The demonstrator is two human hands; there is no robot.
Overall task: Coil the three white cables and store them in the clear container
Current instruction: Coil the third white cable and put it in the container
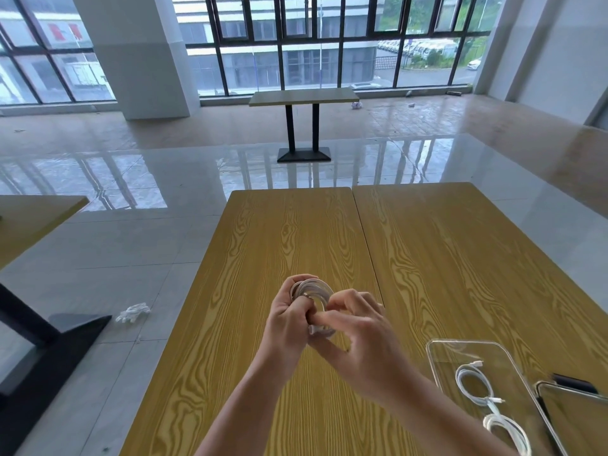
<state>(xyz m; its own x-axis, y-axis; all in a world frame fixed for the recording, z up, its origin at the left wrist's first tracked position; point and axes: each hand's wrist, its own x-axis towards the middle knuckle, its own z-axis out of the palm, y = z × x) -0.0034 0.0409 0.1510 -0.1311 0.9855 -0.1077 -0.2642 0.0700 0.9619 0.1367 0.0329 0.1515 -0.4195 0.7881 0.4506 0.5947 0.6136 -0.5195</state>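
Above the wooden table (296,232), the left hand (289,320) is gripping a coiled white cable (312,291), fingers curled around it. At its three o'clock, the right hand (355,327) is pinching the cable's end. At four o'clock, the clear container (437,353) is holding two coiled cables (473,383).

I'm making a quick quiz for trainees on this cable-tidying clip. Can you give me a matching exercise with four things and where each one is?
Things:
1. coiled cable
2. two coiled cables
3. clear container
4. white glove

Places:
A. on the floor left of the table
B. held in both hands above the table
C. on the table at the near right
D. inside the container

Pairs: 1-B, 2-D, 3-C, 4-A
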